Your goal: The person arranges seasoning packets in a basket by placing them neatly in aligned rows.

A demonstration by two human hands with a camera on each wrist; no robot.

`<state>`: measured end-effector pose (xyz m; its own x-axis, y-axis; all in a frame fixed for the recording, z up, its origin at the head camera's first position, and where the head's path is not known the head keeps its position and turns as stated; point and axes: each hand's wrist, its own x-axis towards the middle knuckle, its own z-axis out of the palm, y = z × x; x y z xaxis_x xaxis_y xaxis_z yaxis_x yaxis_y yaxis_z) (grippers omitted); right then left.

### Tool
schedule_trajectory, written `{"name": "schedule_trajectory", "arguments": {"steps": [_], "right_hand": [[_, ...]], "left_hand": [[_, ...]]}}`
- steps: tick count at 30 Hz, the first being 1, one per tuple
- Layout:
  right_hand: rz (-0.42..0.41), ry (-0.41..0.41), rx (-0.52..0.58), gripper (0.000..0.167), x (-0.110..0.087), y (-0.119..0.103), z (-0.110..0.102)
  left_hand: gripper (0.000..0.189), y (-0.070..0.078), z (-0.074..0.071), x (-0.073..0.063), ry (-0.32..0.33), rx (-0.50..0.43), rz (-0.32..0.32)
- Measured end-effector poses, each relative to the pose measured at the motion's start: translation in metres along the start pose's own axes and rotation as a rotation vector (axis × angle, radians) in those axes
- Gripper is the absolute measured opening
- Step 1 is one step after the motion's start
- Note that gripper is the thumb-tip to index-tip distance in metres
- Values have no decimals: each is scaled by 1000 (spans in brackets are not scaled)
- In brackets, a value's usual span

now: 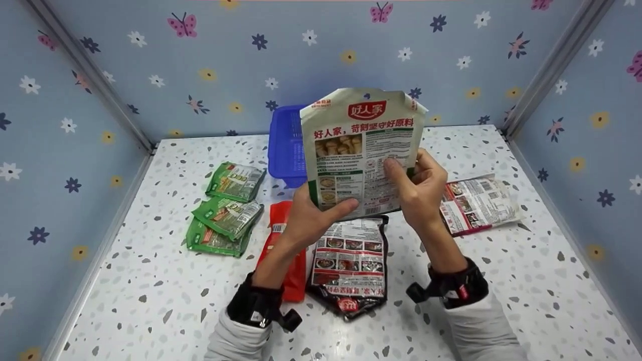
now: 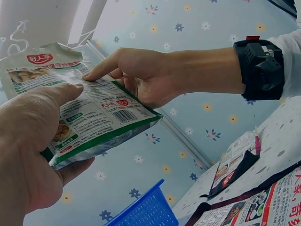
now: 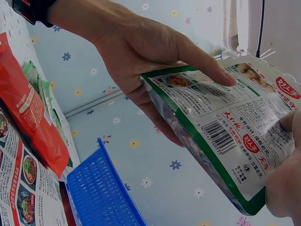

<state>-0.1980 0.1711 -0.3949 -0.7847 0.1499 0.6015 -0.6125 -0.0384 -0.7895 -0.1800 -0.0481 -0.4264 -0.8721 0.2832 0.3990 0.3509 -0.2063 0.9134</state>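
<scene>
- While the tabletop (image 1: 150, 228) carries the rest, the white-and-green packet (image 1: 368, 173) is held up in the air over its middle, sealed end downward.
- The left hand (image 1: 313, 215) pinches the packet near its lower left corner, thumb on the printed face, fingers behind; this probably steadies the full, bulging end.
- The right hand (image 1: 420, 188) pinches the right side, slightly higher, its thumb also on the print; gripping both sides seems to keep the packet flat and facing the wearer.
- Toward the far edge, left of centre, stands the blue basket (image 1: 286, 178), partly hidden behind the packet.
- Toward the left edge lie green packets (image 1: 234, 216), two overlapping, perhaps grouped as alike.
- A red packet (image 1: 296, 273) lies partly under the left forearm, just beside a black-edged packet (image 1: 348, 255) between the forearms, nearer the near edge.
- Toward the right edge lies a pale packet (image 1: 481, 205), apart from the others, for no reason I can tell.
</scene>
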Motion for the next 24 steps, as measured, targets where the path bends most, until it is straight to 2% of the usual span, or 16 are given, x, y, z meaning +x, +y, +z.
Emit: {"name": "schedule_trajectory", "arguments": {"steps": [9, 14, 24], "right_hand": [[-2, -2, -7, 20, -2, -2, 0], [-10, -13, -3, 21, -2, -3, 1], [37, -13, 3, 20, -2, -1, 0]], "left_hand": [[61, 2, 4, -2, 20, 41, -24], [58, 2, 4, -2, 26, 59, 3], [57, 2, 4, -3, 41, 80, 56]]}}
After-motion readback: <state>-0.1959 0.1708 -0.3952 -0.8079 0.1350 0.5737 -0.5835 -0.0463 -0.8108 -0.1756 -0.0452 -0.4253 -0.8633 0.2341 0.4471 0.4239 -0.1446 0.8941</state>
